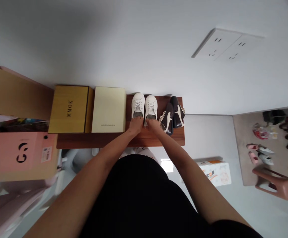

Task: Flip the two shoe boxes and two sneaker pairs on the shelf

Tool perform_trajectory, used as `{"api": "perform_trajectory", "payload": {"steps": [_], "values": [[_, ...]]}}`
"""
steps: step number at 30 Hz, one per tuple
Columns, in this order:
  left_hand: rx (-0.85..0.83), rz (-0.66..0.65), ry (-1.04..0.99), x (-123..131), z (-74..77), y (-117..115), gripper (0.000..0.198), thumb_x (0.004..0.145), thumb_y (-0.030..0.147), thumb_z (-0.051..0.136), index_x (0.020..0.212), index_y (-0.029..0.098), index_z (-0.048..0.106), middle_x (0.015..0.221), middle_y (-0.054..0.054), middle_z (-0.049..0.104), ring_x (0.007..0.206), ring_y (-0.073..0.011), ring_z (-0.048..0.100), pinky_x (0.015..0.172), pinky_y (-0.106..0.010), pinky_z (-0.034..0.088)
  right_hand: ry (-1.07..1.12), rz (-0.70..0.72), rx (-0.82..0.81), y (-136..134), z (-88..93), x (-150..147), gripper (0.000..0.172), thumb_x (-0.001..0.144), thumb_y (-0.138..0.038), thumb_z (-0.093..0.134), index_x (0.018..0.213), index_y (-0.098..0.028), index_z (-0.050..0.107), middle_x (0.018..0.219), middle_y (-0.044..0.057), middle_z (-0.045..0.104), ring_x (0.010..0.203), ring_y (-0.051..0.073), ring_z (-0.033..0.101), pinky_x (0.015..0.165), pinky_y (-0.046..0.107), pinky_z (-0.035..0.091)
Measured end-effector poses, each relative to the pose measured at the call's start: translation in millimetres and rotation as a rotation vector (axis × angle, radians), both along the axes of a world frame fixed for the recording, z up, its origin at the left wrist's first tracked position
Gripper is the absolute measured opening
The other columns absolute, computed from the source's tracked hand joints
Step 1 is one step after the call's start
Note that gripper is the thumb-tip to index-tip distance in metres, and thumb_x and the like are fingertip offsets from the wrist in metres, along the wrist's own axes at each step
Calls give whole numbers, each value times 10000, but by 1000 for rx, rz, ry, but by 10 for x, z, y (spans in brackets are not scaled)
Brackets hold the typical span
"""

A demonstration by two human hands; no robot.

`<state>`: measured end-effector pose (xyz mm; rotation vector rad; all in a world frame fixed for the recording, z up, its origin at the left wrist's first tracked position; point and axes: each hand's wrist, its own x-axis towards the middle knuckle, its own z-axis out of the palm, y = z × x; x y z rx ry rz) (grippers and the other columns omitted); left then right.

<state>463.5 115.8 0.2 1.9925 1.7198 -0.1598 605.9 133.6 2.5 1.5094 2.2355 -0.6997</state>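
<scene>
Two white lace-up sneakers stand side by side on a brown wooden shelf (84,141), toes toward the wall. My left hand (136,125) is closed on the heel of the left white sneaker (138,102). The heel of the right white sneaker (151,104) is gripped by my right hand (152,123). Both heels are largely hidden by my fingers. Just right of my right hand, a pair of dark brown shoes with cream stripes lies on the shelf, one dark shoe (168,119) leaning toward the other dark shoe (177,114).
Left on the shelf are a cream box (108,109) and a gold-brown box (68,109). A pink box (17,153) stands further left. A white wall outlet (228,44) is above right. On the floor are a tissue pack (217,173), a pink stool (278,185) and several shoes.
</scene>
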Motion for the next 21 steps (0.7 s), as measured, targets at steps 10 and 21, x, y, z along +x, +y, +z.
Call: {"api": "perform_trajectory", "payload": {"steps": [10, 21], "values": [[-26, -6, 11, -65, -58, -84, 264, 968, 140, 485, 1180, 65, 624, 1154, -216, 674, 1121, -336, 649, 1006, -404, 424, 130, 11, 148, -149, -148, -33, 230, 991, -241, 538, 1151, -132, 661, 1177, 190, 697, 1094, 299, 638, 970, 381, 474], [-41, -201, -409, 673, 65, -182, 241, 959, 228, 554, 1180, 164, 625, 1170, -132, 682, 1141, -260, 637, 1035, -397, 489, 175, -778, 499, -254, -240, 1721, 450, 911, -338, 623, 1298, -115, 562, 1289, 215, 627, 1251, 343, 543, 1055, 494, 431]]}}
